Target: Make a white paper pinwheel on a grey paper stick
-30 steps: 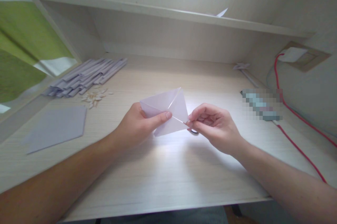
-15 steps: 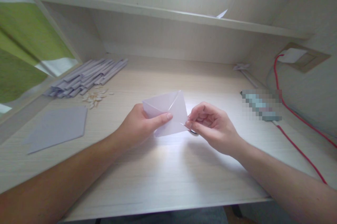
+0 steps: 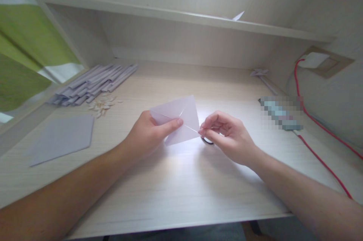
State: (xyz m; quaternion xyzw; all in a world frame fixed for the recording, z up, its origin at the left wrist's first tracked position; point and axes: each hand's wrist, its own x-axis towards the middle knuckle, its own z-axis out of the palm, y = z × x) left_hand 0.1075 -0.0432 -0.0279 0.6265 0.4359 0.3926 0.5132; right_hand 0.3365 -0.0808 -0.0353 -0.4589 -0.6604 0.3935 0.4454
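Observation:
My left hand (image 3: 154,129) grips a square sheet of white paper (image 3: 188,114) from its left side, thumb on top. Crease or cut lines run along the sheet's diagonals toward its middle. My right hand (image 3: 224,133) has its thumb and fingertips pinched at the sheet's right corner. Just behind these fingertips shows part of a dark curved loop (image 3: 208,141); the rest of it is hidden, and I cannot tell what it is. The sheet is held up over the pale desk (image 3: 176,195).
On the left lie a stack of square paper sheets (image 3: 65,135), several rolled paper tubes (image 3: 96,82) and small pale pieces (image 3: 102,105). A paper pinwheel on a stick (image 3: 259,73), a blurred-out device (image 3: 280,114) and a red cable (image 3: 323,163) are on the right.
Both the sheet and my left hand have shifted slightly left. My right fingertips have moved slightly left too and are still at the sheet's right corner. More of the dark loop shows.

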